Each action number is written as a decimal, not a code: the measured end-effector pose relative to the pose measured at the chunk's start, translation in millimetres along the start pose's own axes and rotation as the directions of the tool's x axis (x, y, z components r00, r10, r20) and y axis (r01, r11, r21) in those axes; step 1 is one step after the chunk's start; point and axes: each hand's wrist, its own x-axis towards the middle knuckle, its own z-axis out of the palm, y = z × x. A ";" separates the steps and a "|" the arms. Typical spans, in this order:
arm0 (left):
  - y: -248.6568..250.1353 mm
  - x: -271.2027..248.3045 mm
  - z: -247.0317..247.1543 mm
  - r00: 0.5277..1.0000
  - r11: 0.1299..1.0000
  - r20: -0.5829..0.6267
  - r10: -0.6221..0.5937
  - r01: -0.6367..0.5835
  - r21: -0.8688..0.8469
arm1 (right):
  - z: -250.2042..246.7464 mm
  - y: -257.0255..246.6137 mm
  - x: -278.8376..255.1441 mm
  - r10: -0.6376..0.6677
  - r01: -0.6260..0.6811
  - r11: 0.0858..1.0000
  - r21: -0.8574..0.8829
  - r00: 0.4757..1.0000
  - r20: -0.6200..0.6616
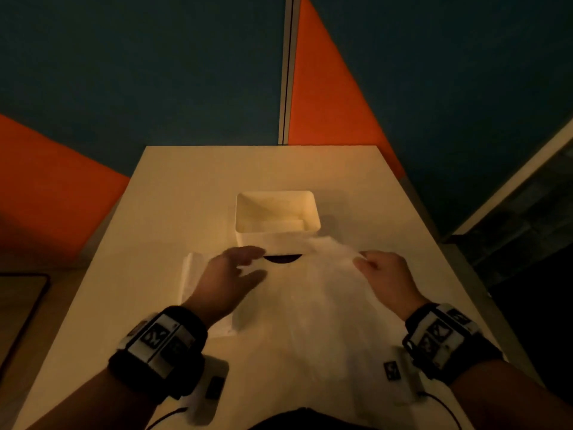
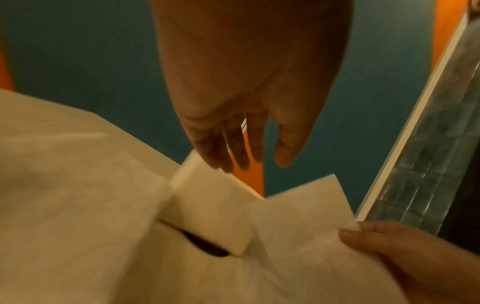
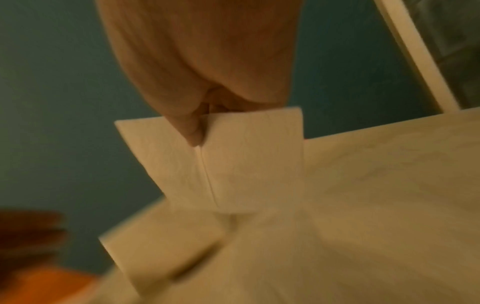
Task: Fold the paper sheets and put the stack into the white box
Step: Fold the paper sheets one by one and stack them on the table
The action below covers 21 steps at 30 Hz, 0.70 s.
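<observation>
The white box [image 1: 277, 235] stands open-topped at the middle of the table, and nothing shows inside it. A thin white paper sheet [image 1: 316, 293] lies in front of it, blurred, its far edge lifted. My right hand [image 1: 361, 259] pinches that far right corner between thumb and fingers; the pinch shows in the right wrist view on the paper sheet [image 3: 233, 160]. My left hand [image 1: 257, 262] hovers at the sheet's far left edge with its fingers straight and spread, holding nothing. Partly under that hand lies a folded white stack [image 1: 193, 274]. In the left wrist view the box [image 2: 207, 205] sits just below my fingertips [image 2: 284, 158].
The pale table [image 1: 186, 181] ends just behind the box, against teal and orange partition panels [image 1: 325, 103]. A dark-edged surface [image 1: 21, 305] lies off the table's left side. A dark crescent [image 1: 282, 258] shows at the box's near wall.
</observation>
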 end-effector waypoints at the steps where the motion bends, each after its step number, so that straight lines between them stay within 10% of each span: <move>1: 12.9 2.0 3.3 0.997 0.993 0.074 -0.019 0.028 -0.115 | -5.3 -8.4 2.6 0.016 -0.013 0.997 0.072 0.999 -0.039; 8: 65.7 11.7 28.8 0.904 0.699 0.426 0.038 0.280 -0.658 | -20.8 -79.8 -2.7 -0.066 0.106 0.909 0.403 0.991 -0.113; 17: 80.8 11.6 26.9 0.974 0.534 0.211 0.085 0.134 -0.835 | -10.4 -117.1 -23.4 -0.519 0.438 0.819 0.369 0.840 0.155; 21: 73.8 13.8 16.3 0.992 0.495 0.126 -0.002 0.111 -0.862 | -19.6 -113.9 -23.3 -0.463 0.306 0.819 0.486 0.852 0.243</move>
